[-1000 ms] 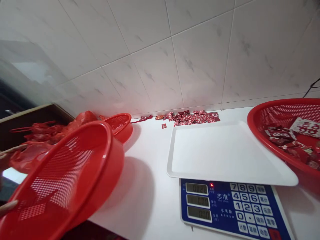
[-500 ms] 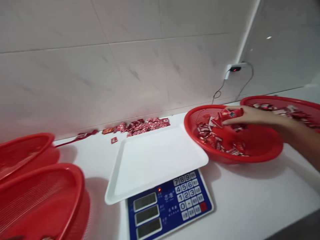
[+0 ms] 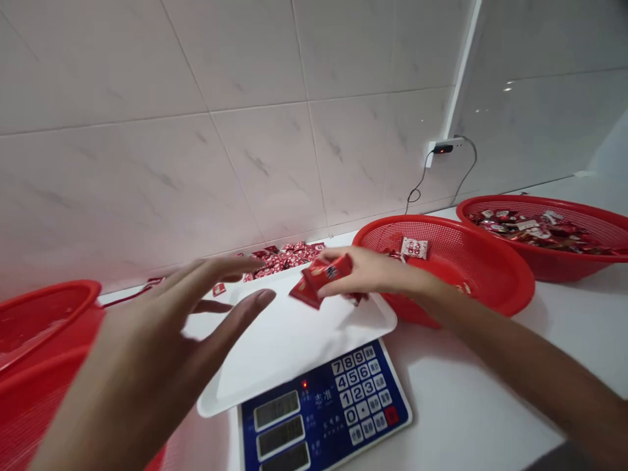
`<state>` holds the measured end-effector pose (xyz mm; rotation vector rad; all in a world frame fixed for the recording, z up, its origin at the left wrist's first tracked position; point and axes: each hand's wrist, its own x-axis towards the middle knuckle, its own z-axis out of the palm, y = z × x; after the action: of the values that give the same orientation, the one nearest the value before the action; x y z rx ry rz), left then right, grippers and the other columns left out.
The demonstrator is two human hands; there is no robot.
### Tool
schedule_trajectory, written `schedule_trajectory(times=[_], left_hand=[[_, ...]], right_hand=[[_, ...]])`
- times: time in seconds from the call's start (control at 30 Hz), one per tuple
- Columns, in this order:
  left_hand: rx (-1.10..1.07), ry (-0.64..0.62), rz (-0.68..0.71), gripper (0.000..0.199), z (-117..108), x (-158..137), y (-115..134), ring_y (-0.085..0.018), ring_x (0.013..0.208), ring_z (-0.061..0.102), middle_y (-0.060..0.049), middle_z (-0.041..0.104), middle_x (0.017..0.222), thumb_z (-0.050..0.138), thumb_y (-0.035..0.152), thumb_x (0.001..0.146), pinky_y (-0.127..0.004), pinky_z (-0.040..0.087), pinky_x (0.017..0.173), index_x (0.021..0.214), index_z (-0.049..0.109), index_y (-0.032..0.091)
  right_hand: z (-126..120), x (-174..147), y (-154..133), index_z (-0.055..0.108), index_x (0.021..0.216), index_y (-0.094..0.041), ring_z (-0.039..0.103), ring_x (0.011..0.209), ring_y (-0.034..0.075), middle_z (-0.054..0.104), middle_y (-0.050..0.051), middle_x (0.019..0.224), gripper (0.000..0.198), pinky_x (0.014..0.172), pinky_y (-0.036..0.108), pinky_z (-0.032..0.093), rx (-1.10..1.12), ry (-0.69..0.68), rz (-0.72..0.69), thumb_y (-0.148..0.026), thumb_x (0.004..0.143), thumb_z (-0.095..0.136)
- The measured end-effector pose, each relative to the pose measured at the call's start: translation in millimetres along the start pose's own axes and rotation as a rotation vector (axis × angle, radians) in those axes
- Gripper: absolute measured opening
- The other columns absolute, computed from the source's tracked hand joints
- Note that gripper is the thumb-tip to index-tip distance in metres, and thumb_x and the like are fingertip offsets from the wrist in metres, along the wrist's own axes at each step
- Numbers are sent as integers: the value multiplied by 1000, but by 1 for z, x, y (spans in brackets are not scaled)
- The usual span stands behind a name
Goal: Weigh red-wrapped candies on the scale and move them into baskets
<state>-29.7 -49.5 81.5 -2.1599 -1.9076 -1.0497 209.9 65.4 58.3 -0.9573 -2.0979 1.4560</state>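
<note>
My right hand [image 3: 360, 268] is closed around several small red candy packets [image 3: 321, 280], above the right side of a white scale tray [image 3: 289, 337]. My left hand [image 3: 186, 320] hovers over the tray's left side, its thumb and fingers apart and nothing between them. Below the tray shows the blue keypad panel of a digital scale [image 3: 324, 412], with a small red light lit. Behind my right forearm stands a red basket [image 3: 510, 288] that holds more packets, partly hidden by the arm.
A pile of red packets [image 3: 279, 258] lies along the wall. Another red basket [image 3: 564, 261] full of packets stands far right. Two red baskets, one in front [image 3: 29, 405] and one behind [image 3: 93, 297], are at the left. A socket strip [image 3: 444, 149] with cables is on the wall.
My right hand has moved left, out of the basket and over the tray, carrying the packets. My left hand has come into view from the lower left.
</note>
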Motion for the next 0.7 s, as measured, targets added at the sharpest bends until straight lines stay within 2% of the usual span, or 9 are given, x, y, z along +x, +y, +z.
schedule_trajectory(times=[0.03,0.1,0.17,0.2,0.27,0.37,0.47,0.6,0.7], left_hand=[[-19,-70,1,50,7,11,2,-27,87,71,-2,72,113,59,70,80,-36,60,65,115,67,36],[-79,-296,-4,59,25,29,-2,-29,91,71,-6,72,112,58,70,79,-38,59,68,122,61,30],[-143,-514,2,52,42,42,-10,-28,84,71,-9,74,98,56,65,82,-38,57,67,113,61,24],[-175,-576,7,47,48,46,-15,-27,79,71,-8,74,90,53,63,83,-37,55,67,106,61,22],[-216,-608,-2,41,55,49,-22,-25,74,70,-7,73,82,50,59,85,-36,53,65,97,60,22],[-201,-604,-17,35,55,48,-27,-24,74,69,-6,72,81,48,55,86,-35,49,63,93,59,23],[-99,-637,2,32,49,43,-30,-21,64,63,-2,68,70,47,53,87,-32,43,57,79,55,23],[84,-558,-24,31,43,39,-37,-20,58,57,-1,65,64,45,50,87,-31,36,53,72,51,23],[66,-639,-51,33,45,38,-43,-21,63,62,-1,69,69,46,51,87,-31,41,56,76,59,24]], right_hand=[[8,7,1,57,125,-20,53,55,10,58,-4,69,55,45,20,41,41,-42,-26,-30,75,78],[18,16,7,56,127,-20,53,56,10,57,-5,67,59,45,19,40,130,-105,-73,-32,74,79],[22,19,12,56,125,-20,53,54,10,56,-6,63,58,46,19,40,190,-122,-92,-33,73,79],[22,18,14,57,123,-20,53,54,9,56,-6,62,57,47,19,40,203,-110,-84,-33,72,80],[20,15,16,61,115,-18,54,57,9,61,-4,67,49,50,19,42,240,-60,-78,-30,71,80],[14,7,11,68,97,-16,55,63,8,65,0,77,32,56,19,45,298,32,-49,-25,70,81],[2,-9,4,70,87,-15,54,59,9,63,1,71,23,53,20,43,216,175,69,-30,73,80],[-28,-41,4,72,79,-19,60,62,14,68,4,72,20,52,24,44,8,400,236,-37,75,79],[-48,-62,9,74,80,-22,66,69,21,73,6,79,24,58,30,52,46,522,372,-41,69,83]])
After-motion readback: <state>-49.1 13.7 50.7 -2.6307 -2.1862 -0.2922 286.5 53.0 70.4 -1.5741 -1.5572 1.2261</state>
